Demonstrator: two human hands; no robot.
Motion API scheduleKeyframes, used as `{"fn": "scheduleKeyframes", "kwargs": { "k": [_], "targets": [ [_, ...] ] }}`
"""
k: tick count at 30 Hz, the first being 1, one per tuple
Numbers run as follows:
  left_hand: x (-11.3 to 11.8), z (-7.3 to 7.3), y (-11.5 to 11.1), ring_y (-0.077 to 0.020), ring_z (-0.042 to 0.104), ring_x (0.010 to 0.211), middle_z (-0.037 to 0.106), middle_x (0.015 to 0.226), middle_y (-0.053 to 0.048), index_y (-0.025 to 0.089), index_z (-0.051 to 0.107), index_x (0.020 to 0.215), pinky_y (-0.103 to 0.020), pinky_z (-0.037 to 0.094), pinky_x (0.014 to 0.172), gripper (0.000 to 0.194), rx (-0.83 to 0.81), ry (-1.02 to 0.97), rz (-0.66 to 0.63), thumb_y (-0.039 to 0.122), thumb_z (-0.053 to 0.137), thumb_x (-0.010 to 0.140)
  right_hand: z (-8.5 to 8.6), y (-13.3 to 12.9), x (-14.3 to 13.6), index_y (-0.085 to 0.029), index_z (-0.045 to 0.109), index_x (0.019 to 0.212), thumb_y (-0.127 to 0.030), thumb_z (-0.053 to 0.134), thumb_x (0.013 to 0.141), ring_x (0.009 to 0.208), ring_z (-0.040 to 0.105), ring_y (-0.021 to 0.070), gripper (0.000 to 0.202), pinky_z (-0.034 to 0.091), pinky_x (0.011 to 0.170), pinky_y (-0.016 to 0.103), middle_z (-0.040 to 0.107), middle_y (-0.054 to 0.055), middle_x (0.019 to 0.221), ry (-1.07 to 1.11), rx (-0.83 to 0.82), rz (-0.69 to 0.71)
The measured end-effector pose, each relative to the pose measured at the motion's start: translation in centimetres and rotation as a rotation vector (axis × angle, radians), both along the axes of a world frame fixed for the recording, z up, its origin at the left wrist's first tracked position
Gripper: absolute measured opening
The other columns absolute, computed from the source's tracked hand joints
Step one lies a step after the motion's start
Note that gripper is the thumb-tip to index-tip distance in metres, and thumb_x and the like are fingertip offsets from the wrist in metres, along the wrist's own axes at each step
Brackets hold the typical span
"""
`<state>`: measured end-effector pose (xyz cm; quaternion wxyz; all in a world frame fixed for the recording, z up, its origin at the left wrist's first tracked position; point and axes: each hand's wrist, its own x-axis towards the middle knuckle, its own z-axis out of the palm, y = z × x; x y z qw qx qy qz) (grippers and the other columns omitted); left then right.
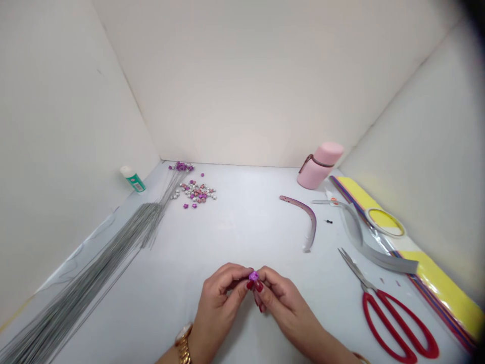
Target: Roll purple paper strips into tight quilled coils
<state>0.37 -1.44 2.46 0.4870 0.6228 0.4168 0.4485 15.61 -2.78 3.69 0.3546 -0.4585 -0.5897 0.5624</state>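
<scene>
A small purple paper star (pixel 253 276) is pinched between the fingertips of both hands, near the front middle of the table. My left hand (pixel 226 288) grips it from the left with thumb and forefinger, and a gold watch is on that wrist. From the right, my right hand (pixel 279 298) holds the same star, its thumb just below it. The fingertips cover part of the star. Farther back on the left lies a loose heap of small stars (pixel 199 192) in purple, silver and pink.
Thin grey wires (pixel 113 258) lie along the left, some tipped with purple stars (pixel 182 166). A glue stick (pixel 133 179) stands nearby. On the right are a pink flask (pixel 320 166), purple strips (pixel 308 215), grey strips (pixel 379 257), red-handled scissors (pixel 394 318), a tape roll (pixel 385 222) and coloured sheets (pixel 435 278).
</scene>
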Motion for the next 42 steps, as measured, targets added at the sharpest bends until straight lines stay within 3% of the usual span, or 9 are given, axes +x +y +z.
{"fn": "scheduleKeyframes", "kwargs": {
  "k": [9,12,15,17,25,38,42],
  "targets": [
    [0.4,0.0,0.0,-0.0143,0.059,0.071,0.061,0.074,-0.003,0.015,0.061,0.075,-0.025,0.048,0.066,0.007,-0.204,-0.145,0.024,0.021,0.057,0.076,0.2,0.1,-0.4,-0.017,0.045,0.072,-0.035,0.039,0.088,0.056,0.041,0.0103,0.025,0.035,0.056,0.023,0.045,-0.003,0.061,0.162,-0.131,-0.021],
    [0.4,0.1,-0.1,-0.0136,0.059,0.069,0.061,0.074,-0.002,0.016,0.059,0.082,-0.025,0.049,0.064,0.008,-0.269,-0.176,0.014,0.022,0.057,0.077,0.0,0.0,-0.4,-0.017,0.044,0.067,-0.037,0.040,0.087,0.055,0.041,0.0102,0.028,0.034,0.056,0.023,0.042,-0.004,0.057,0.156,-0.142,-0.058],
    [0.1,0.4,0.0,-0.0146,0.060,0.074,0.062,0.080,-0.004,0.017,0.061,0.091,-0.026,0.048,0.068,0.014,-0.162,-0.090,-0.073,0.019,0.053,0.080,-0.3,0.1,-0.3,-0.018,0.042,0.065,-0.038,0.042,0.086,0.050,0.038,0.0093,0.028,0.032,0.053,0.022,0.041,-0.005,0.054,0.276,-0.244,-0.049],
    [-0.1,0.7,0.1,-0.0147,0.059,0.074,0.063,0.080,-0.005,0.016,0.063,0.087,-0.026,0.047,0.069,0.014,-0.075,-0.015,-0.114,0.017,0.051,0.081,-0.4,0.1,-0.3,-0.018,0.042,0.067,-0.037,0.043,0.085,0.047,0.036,0.0087,0.027,0.031,0.049,0.021,0.040,-0.005,0.053,0.385,-0.322,-0.029],
    [-0.6,0.7,-0.2,-0.0140,0.056,0.079,0.061,0.084,-0.006,0.018,0.058,0.093,-0.024,0.046,0.070,0.019,0.178,0.127,-0.155,0.008,0.048,0.081,-0.4,0.2,0.1,-0.017,0.043,0.068,-0.035,0.046,0.084,0.040,0.031,0.0056,0.024,0.025,0.042,0.018,0.037,-0.007,0.049,0.507,-0.466,0.041],
    [-0.9,0.6,-0.5,-0.0153,0.057,0.085,0.062,0.093,-0.008,0.020,0.055,0.098,-0.027,0.048,0.073,0.029,0.439,0.195,-0.123,0.001,0.049,0.076,-0.2,-0.2,-0.2,-0.018,0.041,0.070,-0.042,0.041,0.085,0.043,0.032,0.0063,0.028,0.026,0.044,0.019,0.036,-0.007,0.051,0.378,-0.385,0.064],
    [-0.8,0.8,-0.4,-0.0147,0.058,0.082,0.063,0.088,-0.007,0.019,0.056,0.092,-0.026,0.048,0.071,0.024,0.403,0.165,-0.070,0.002,0.050,0.077,0.5,-0.3,-0.2,-0.019,0.039,0.067,-0.040,0.032,0.089,0.049,0.036,0.0092,0.031,0.031,0.050,0.022,0.038,-0.005,0.054,0.146,-0.206,0.066]
  ]
}}
